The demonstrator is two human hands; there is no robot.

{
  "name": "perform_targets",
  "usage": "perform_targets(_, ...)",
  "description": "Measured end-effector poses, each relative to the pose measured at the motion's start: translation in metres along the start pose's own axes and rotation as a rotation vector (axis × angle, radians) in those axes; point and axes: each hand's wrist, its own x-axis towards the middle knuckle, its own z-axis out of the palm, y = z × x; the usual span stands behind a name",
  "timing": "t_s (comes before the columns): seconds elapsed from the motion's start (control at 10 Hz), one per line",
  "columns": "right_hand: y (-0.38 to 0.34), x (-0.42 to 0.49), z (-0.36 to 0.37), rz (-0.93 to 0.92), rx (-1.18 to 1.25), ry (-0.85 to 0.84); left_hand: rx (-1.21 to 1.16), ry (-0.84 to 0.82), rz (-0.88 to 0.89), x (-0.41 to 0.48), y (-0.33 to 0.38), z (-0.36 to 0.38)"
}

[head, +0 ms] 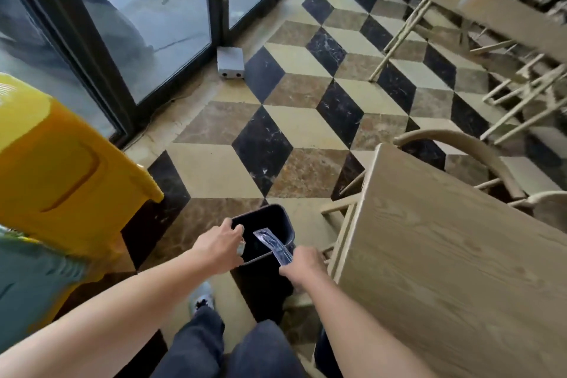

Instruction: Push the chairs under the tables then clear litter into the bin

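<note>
Standing over a small black bin [270, 218] on the patterned floor [294, 120], both bare arms reaching down to it.

Left hand [219, 250] at the bin's near-left rim, fingers curled and closed round a small pale scrap [241, 247] held just over the opening; too small and blurred to tell what kind of litter.

Right hand [302, 267] at the bin's near-right corner, closed in a fist round the lower end of a clear plastic wrapper [271, 244]. Wrapper long and flat, slanting up and away from the fist toward the left hand, its far end over the bin's dark inside. Contents of the bin otherwise not visible.

Just right of the right hand, a pale wooden table [445, 270], its edge close against the wrist. Past the table's far corner, beyond the right hand, the curved back of a wooden chair [460, 144], tucked in close to the table. Farther off beyond and to the right, more wooden chairs and another table [503, 21], blurred.

Left of the left hand, a large yellow bin lid [61, 169], with a green container [33, 270] below it at the frame edge. Well beyond both hands, glass doors [159, 15] with dark frames and a small grey box [230, 64] on the floor at their foot.

Below the arms, dark trouser legs [233, 350] and a light shoe [202, 298].
</note>
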Motion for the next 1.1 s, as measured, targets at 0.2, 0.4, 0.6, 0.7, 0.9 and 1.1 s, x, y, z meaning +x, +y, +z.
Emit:
perform_targets(0.2, -0.022, 0.035, -0.013, 0.042, 0.058, -0.015, 0.025, -0.080, -0.026, 0.050, -0.025, -0.007)
perform_targets(0.4, -0.030, 0.084, -0.012, 0.027, -0.020, -0.013, -0.013, -0.152, -0.076, 0.097, -0.016, 0.012)
perform_targets(0.6, -0.035, 0.162, 0.024, -0.005, -0.098, -0.076, -0.080, -0.188, -0.158, 0.158, -0.015, 0.060)
perform_targets(0.7, -0.036, 0.199, 0.044, -0.018, -0.110, -0.077, -0.121, -0.177, -0.178, 0.186, -0.017, 0.088)
perform_targets(0.9, -0.032, 0.250, 0.069, -0.037, -0.022, -0.038, -0.141, -0.173, -0.185, 0.232, -0.028, 0.123)
perform_targets(1.1, -0.025, 0.239, 0.043, 0.003, -0.028, -0.073, -0.117, -0.188, -0.200, 0.220, -0.038, 0.098)
